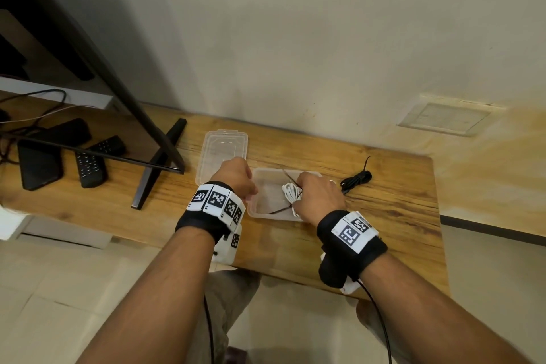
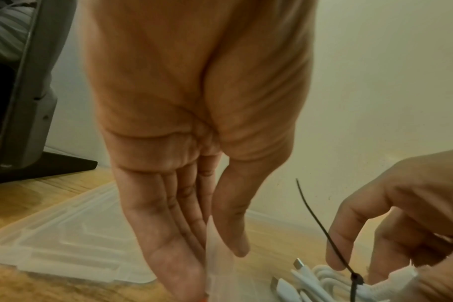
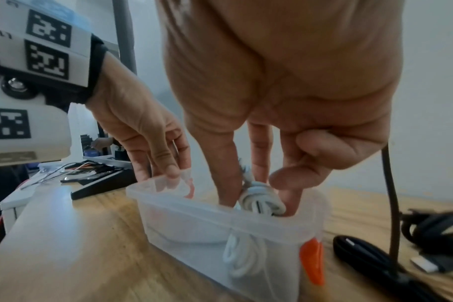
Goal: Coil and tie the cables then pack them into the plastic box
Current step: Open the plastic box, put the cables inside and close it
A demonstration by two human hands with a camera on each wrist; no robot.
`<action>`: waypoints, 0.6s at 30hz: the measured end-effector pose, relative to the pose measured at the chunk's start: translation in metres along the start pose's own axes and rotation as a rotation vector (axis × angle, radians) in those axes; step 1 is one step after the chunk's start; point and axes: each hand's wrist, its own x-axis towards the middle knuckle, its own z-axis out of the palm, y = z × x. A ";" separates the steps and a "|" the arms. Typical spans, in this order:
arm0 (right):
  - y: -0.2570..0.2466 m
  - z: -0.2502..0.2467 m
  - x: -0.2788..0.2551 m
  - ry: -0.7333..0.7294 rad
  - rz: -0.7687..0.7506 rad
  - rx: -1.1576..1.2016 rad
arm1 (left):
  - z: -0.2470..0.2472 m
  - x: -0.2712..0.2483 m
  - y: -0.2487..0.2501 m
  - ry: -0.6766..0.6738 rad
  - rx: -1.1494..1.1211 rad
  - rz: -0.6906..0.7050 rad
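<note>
A clear plastic box (image 1: 266, 207) (image 3: 194, 220) stands open on the wooden table. Inside it lies a coiled white cable (image 1: 289, 190) (image 2: 321, 280) (image 3: 261, 201) bound with a black zip tie (image 2: 318, 224) whose tail sticks up. My right hand (image 1: 298, 198) (image 3: 259, 200) reaches into the box and pinches the coil between thumb and fingers. My left hand (image 1: 251, 189) (image 2: 220, 251) (image 3: 168, 171) pinches the box's left wall between thumb and straight fingers. A coiled black cable (image 1: 357, 180) (image 3: 432, 230) lies on the table to the right of the box.
The box's clear lid (image 1: 221, 151) (image 2: 65, 241) lies behind my left hand. A monitor stand (image 1: 159, 162), two remotes (image 1: 91, 162) and a flat black device (image 1: 38, 165) sit to the left. The wall runs close behind the table.
</note>
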 end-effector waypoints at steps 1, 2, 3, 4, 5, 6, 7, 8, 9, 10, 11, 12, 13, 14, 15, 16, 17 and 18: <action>0.001 0.000 -0.001 -0.001 -0.006 0.029 | 0.000 0.000 0.000 -0.004 0.000 -0.003; 0.001 0.001 -0.002 0.002 -0.015 0.047 | 0.000 -0.001 0.000 -0.007 0.000 -0.003; 0.001 0.002 -0.002 0.012 -0.032 0.049 | 0.000 -0.001 0.000 -0.009 0.002 -0.003; 0.002 0.003 -0.003 0.036 -0.055 0.032 | 0.000 -0.001 0.000 -0.008 0.004 -0.003; 0.003 0.003 -0.004 0.071 -0.079 -0.002 | -0.001 -0.001 0.001 -0.007 0.004 -0.003; 0.003 0.004 -0.006 0.114 -0.102 -0.047 | -0.001 -0.001 0.001 -0.006 0.005 -0.002; 0.002 0.006 -0.008 0.153 -0.125 -0.091 | -0.001 -0.001 0.001 -0.006 0.008 -0.002; 0.001 0.008 -0.009 0.182 -0.150 -0.129 | -0.002 -0.001 0.001 -0.006 0.009 -0.002; 0.000 0.010 -0.010 0.190 -0.172 -0.169 | -0.002 -0.002 0.001 -0.006 0.006 -0.004; 0.000 0.012 -0.009 0.169 -0.185 -0.204 | -0.001 -0.001 0.001 -0.006 0.001 -0.004; 0.000 0.012 -0.008 0.128 -0.188 -0.230 | -0.001 -0.001 0.001 -0.006 -0.001 -0.004; 0.000 0.010 -0.006 0.075 -0.180 -0.246 | -0.001 -0.001 0.001 -0.006 -0.001 -0.005; 0.001 0.009 -0.004 0.018 -0.166 -0.247 | -0.001 -0.002 0.001 -0.005 -0.003 -0.008; 0.001 0.007 -0.002 -0.036 -0.154 -0.243 | -0.001 -0.001 0.001 -0.005 -0.005 -0.009; 0.002 0.007 -0.001 -0.082 -0.150 -0.250 | -0.001 -0.001 0.001 -0.005 -0.007 -0.008; 0.002 0.007 0.000 -0.106 -0.150 -0.261 | -0.001 -0.001 0.001 -0.003 -0.006 -0.005; 0.002 0.009 0.000 -0.101 -0.154 -0.273 | -0.001 -0.001 0.002 -0.003 -0.003 -0.003; 0.002 0.011 0.000 -0.072 -0.156 -0.280 | -0.001 -0.001 0.002 -0.003 0.003 -0.002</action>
